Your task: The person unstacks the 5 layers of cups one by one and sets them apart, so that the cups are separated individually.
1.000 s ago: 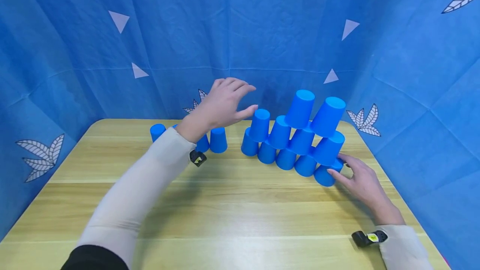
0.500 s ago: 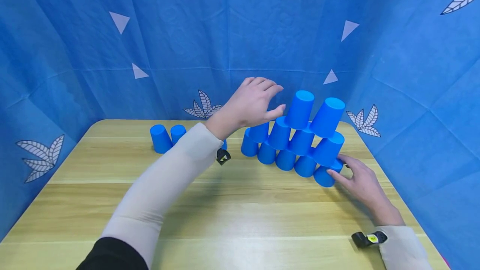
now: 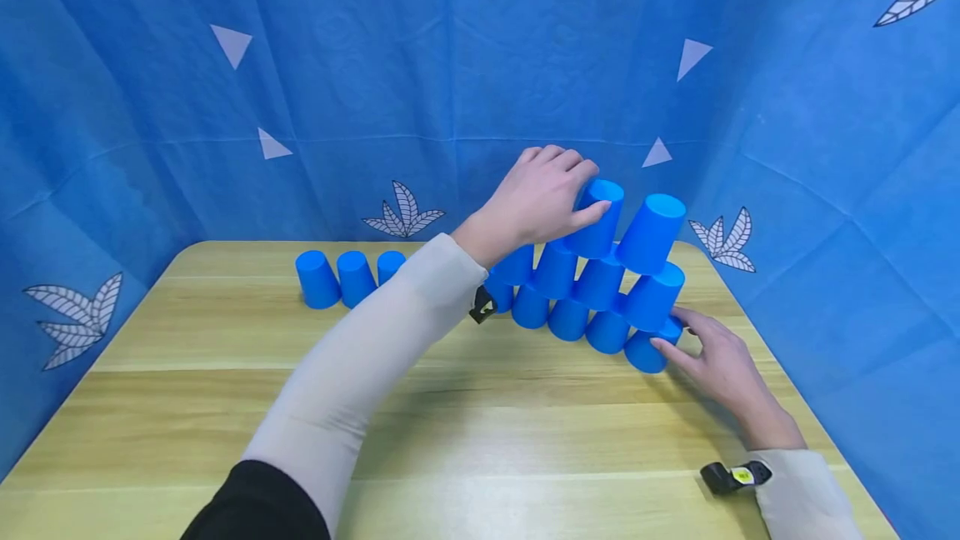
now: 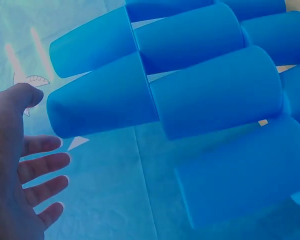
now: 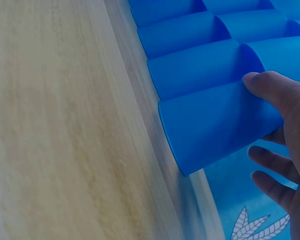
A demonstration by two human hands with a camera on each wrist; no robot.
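Your left hand (image 3: pixel 543 194) is spread open at the upper cup (image 3: pixel 600 232), thumb and fingers to either side of its top end; it appears just short of contact and has hold of nothing. The other top cup (image 3: pixel 651 236) stands to the right of that hand. Your right hand (image 3: pixel 720 361) pinches the end cup (image 3: pixel 645 352) of the bottom row lightly, thumb in front, a finger behind, its other visible fingers loose. Between and below your hands, rows of four and five upside-down cups carry the top pair on the bench (image 3: pixel 487 440). Left of your left hand stand at least three separate cups (image 3: pixel 317 282), your sleeve (image 3: pixel 360 365) crossing near them. Patterned blue cloth (image 3: pixel 450 65) hangs beyond both hands.
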